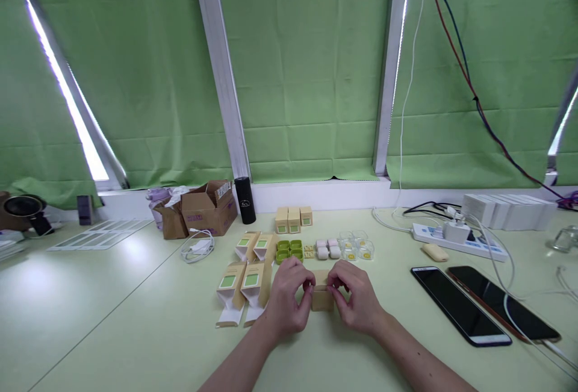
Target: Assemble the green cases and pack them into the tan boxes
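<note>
1. Two hands meet at one small kraft box point(322, 300), which sits on the table point(149, 338) in front of the person.
2. The left hand point(292, 295) has thumb and index finger drawn close together at the box's upper left edge; the right hand point(354, 297) does likewise at the upper right — both nearly closed, pinching there.
3. Four labelled cartons point(251, 280) lie left of the hands; three upright cartons point(294, 221) stand farther back.
4. Four green cups point(295, 245) form a two-by-two block, beside a cluster of tiny yellowish pieces point(309, 255) and four pale rolls point(335, 252). Two phones point(460, 306) lie at the right.
5. The curled fingers hide the box's sides, and the left hand covers part of the nearest cartons. The yellowish pieces are too small to make out; the clear containers point(365, 250) overlap, so their count is uncertain. Both forearms are cut off below.
6. The cartons are brown card with square green labels, the two nearest showing white-lined flaps. The green cups are squarish, the rolls softly rounded and matte — the clear containers look glossy, with yellow spots.
</note>
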The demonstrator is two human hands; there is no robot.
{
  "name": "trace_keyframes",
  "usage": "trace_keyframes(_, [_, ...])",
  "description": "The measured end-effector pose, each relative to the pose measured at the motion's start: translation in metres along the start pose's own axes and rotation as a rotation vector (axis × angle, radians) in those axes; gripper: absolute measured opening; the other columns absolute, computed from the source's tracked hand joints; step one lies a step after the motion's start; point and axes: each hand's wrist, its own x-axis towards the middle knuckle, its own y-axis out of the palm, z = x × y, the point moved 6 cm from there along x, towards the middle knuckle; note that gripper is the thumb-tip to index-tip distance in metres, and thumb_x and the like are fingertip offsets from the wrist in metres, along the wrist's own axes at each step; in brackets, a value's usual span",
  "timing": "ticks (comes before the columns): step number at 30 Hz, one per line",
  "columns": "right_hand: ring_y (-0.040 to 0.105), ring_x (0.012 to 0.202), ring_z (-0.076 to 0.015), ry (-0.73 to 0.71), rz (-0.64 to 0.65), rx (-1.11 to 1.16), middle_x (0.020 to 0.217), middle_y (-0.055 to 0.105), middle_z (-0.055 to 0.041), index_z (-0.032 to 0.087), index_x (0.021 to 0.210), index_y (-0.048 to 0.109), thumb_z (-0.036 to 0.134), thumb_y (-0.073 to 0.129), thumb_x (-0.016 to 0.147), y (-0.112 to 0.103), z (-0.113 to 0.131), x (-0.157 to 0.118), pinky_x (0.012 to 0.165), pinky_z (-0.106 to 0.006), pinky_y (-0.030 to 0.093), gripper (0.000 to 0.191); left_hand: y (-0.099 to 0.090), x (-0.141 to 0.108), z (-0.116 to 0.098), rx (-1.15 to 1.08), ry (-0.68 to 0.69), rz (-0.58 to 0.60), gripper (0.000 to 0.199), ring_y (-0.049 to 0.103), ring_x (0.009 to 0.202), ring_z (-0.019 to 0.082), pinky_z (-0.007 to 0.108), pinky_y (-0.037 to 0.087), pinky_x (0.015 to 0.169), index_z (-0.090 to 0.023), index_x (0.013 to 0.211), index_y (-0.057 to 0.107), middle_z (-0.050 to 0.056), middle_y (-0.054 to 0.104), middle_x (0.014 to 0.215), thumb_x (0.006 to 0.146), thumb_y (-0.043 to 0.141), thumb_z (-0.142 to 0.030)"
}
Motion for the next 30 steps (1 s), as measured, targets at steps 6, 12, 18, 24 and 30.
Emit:
trace_keyframes(6, [0.049, 0.064, -0.0167, -0.01, 0.0, 0.003, 0.07, 0.054, 0.0012, 0.023, 0.082, 0.051, 0.009, 0.058, 0.08, -0.001, 0.003, 0.002, 0.058, -0.028, 0.033, 0.016, 0.003, -0.002, 0.004, -0.002, 0.005, 0.017, 0.014, 0.049, 0.078, 0.023, 0.037, 0.034, 0.069, -0.022, 0.083, 0.052, 0.003, 0.055, 0.072, 0.08, 0.056, -0.008])
trace_keyframes(12, [0.048, 0.063, -0.0156, -0.009, 0.004, 0.006, 0.068, 0.055, 0.0018, 0.023, 0.081, 0.052, 0.009, 0.059, 0.08, -0.001, 0.0, 0.001, 0.058, -0.028, 0.033, 0.015, 0.002, -0.002, 0.003, 0.004, 0.009, 0.012, 0.011, 0.049, 0.076, 0.022, 0.037, 0.034, 0.069, -0.022, 0.081, 0.053, 0.002, 0.054, 0.07, 0.082, 0.057, -0.011])
trace_keyframes(18, [0.048, 0.06, -0.015, 0.034, 0.016, 0.013, 0.066, 0.053, 0.0023, 0.023, 0.076, 0.05, 0.011, 0.06, 0.079, 0.001, -0.005, -0.001, 0.056, -0.027, 0.032, 0.016, 0.002, -0.002, 0.001, 0.019, 0.007, 0.012, 0.01, 0.049, 0.074, 0.022, 0.038, 0.034, 0.069, -0.022, 0.078, 0.053, 0.002, 0.053, 0.068, 0.084, 0.056, -0.014])
trace_keyframes(24, [0.047, 0.059, -0.0148, 0.055, 0.035, 0.01, 0.065, 0.053, 0.0026, 0.023, 0.074, 0.048, 0.011, 0.06, 0.078, 0.004, -0.009, -0.004, 0.056, -0.027, 0.032, 0.018, 0.002, -0.002, 0.002, 0.015, -0.007, 0.026, 0.012, 0.049, 0.073, 0.023, 0.039, 0.036, 0.07, -0.022, 0.076, 0.053, 0.003, 0.053, 0.067, 0.087, 0.055, -0.017])
trace_keyframes(30, [0.046, 0.058, -0.0146, 0.076, 0.063, 0.017, 0.064, 0.053, 0.0026, 0.023, 0.073, 0.047, 0.01, 0.059, 0.076, 0.006, -0.009, -0.004, 0.056, -0.027, 0.031, 0.018, 0.004, -0.002, 0.002, 0.02, -0.006, 0.029, 0.019, 0.048, 0.071, 0.022, 0.04, 0.036, 0.07, -0.022, 0.07, 0.051, 0.002, 0.052, 0.062, 0.089, 0.055, -0.018])
